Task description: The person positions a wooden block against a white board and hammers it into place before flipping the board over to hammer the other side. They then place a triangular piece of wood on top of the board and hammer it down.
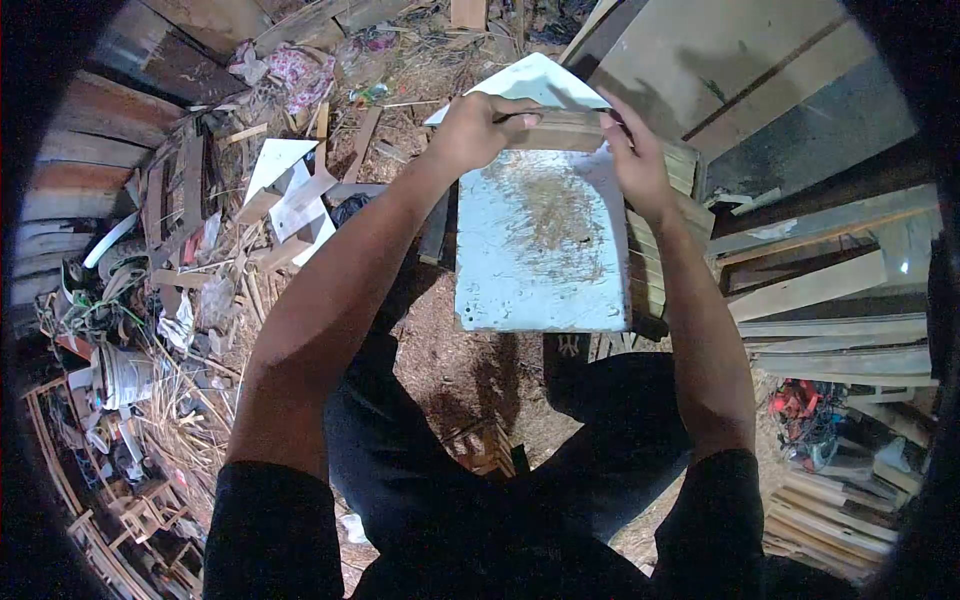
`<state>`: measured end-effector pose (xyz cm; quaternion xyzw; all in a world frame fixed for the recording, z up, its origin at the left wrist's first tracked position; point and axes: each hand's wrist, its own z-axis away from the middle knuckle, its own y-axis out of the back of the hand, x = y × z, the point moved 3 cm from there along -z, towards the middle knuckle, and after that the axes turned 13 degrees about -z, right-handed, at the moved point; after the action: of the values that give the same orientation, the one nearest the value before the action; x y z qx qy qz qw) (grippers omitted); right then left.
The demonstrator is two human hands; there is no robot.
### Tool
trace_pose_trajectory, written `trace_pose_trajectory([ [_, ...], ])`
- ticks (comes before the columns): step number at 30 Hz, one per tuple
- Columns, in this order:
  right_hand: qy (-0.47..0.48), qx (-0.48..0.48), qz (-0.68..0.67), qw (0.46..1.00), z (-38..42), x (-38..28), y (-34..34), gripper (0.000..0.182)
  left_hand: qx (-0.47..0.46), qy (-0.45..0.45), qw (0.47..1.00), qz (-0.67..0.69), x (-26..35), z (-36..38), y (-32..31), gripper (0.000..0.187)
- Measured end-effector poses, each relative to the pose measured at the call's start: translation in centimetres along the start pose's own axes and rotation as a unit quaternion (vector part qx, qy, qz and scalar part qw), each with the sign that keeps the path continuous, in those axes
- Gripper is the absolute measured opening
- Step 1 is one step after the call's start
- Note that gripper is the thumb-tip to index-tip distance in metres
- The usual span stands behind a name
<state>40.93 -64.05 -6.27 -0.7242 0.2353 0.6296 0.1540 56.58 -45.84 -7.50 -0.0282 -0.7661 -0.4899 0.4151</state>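
Observation:
A short piece of wooden board [562, 131] spans the gap between my two hands, above the far end of a white board [490, 255]. My left hand [483, 127] grips its left end, with thumb and fingers closed round it. At the other end, my right hand [637, 150] holds the wood between thumb and fingers. Scratches and a brown patch of dust or shavings mark the middle of the white board. Behind the wood, a white triangular piece [530, 78] points away from me. The undersides of my fingers are partly hidden.
Stacked wooden slats [655, 250] lie right of the white board. Large panels [720, 60] lean at the upper right. White offcuts [283, 165] and scrap wood litter the left. A red item with cables [797, 398] sits at the right, near stacked planks [830, 520]. Shavings cover the floor [440, 345].

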Motion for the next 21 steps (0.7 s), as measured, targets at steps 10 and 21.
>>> trace_pose_trajectory([
  [10,0.017,-0.068,0.038,0.997,-0.5,2.0,0.3,0.028,-0.071,0.111,0.987,0.097,0.2,-0.1,-0.3,0.038],
  [21,-0.012,-0.082,0.017,0.996,-1.0,2.3,0.2,0.029,-0.120,0.149,0.978,0.078,0.5,0.2,0.3,0.047],
])
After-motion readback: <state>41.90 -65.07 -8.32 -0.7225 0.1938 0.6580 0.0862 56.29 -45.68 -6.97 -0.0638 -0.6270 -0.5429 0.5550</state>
